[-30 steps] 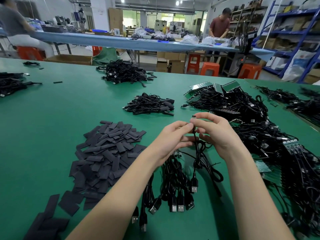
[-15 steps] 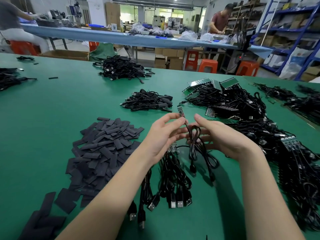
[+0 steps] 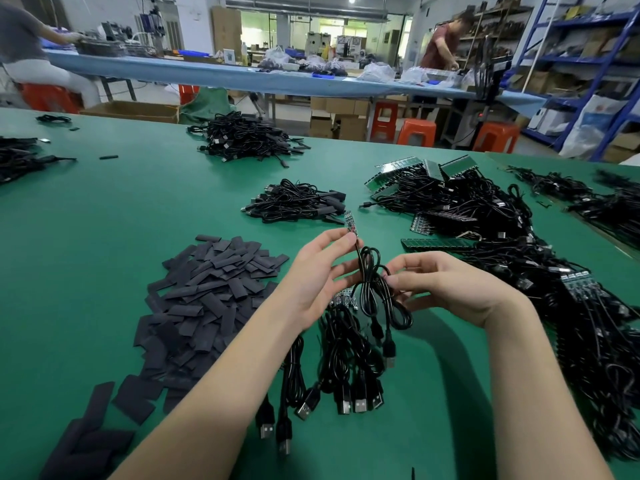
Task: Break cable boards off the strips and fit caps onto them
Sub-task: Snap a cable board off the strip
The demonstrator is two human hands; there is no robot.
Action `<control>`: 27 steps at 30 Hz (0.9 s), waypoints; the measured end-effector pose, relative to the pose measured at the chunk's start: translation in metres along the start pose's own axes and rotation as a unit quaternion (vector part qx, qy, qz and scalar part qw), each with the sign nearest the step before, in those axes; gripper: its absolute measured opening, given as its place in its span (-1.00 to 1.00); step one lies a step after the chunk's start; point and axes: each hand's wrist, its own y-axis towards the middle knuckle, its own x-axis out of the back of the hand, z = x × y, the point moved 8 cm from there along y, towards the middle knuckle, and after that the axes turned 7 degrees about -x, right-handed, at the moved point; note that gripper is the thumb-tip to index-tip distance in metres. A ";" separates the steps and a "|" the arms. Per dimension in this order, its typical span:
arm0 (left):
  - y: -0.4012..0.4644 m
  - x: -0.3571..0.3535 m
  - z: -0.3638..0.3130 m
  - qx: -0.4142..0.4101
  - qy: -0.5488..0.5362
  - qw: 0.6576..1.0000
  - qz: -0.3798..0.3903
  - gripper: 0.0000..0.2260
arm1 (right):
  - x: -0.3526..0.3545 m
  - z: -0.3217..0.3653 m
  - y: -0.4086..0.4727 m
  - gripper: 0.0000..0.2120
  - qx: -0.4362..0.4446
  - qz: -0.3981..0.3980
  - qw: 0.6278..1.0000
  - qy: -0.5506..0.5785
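Observation:
My left hand [image 3: 318, 275] pinches a black cable just below its small green board [image 3: 350, 222], which sticks up above my fingertips. The coiled cable [image 3: 375, 292] hangs between my hands, its USB plug [image 3: 389, 351] dangling. My right hand [image 3: 446, 285] touches the coil at its right side with curled fingers. A pile of flat black caps [image 3: 207, 292] lies to the left. Several cables with bare boards [image 3: 346, 368] lie under my hands. Strips of boards with cables [image 3: 485, 216] are heaped at the right.
On the green table [image 3: 104, 237], a small bundle of capped cables [image 3: 298, 202] lies ahead and a bigger heap [image 3: 246, 136] sits farther back. More cables [image 3: 17, 157] lie at the far left. Two people work at a blue bench [image 3: 242, 77] behind.
The board end has moved left and up in my left hand. My right hand has let go of the board and dropped to the coil. The cable has lifted off the table.

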 end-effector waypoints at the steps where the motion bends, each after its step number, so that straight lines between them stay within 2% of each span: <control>1: 0.000 -0.001 0.001 0.003 0.002 1.000 0.002 -0.93 | 0.001 0.001 0.001 -0.93 0.000 -0.010 1.000 -0.001; 8: 0.001 -0.003 -0.005 -0.010 0.054 0.998 0.023 -0.95 | 0.003 -0.005 0.005 -0.91 -0.040 -0.035 0.998 0.013; 13: 0.001 -0.003 -0.004 -0.015 0.094 0.995 0.006 -0.96 | 0.002 -0.003 0.004 -0.98 -0.022 -0.019 0.999 0.033; 18: -0.001 -0.002 -0.003 -0.032 0.179 0.983 -0.021 -0.97 | -0.012 -0.004 0.000 -0.75 -0.023 0.050 0.997 0.053; 23: -0.001 -0.002 -0.005 -0.043 0.216 0.975 -0.033 -0.96 | -0.007 0.006 0.000 -0.78 0.008 0.014 0.999 -0.036; 27: 0.000 0.002 -0.004 -0.041 0.213 0.975 -0.051 -0.98 | -0.005 0.006 -0.001 -0.78 0.011 -0.003 1.000 -0.027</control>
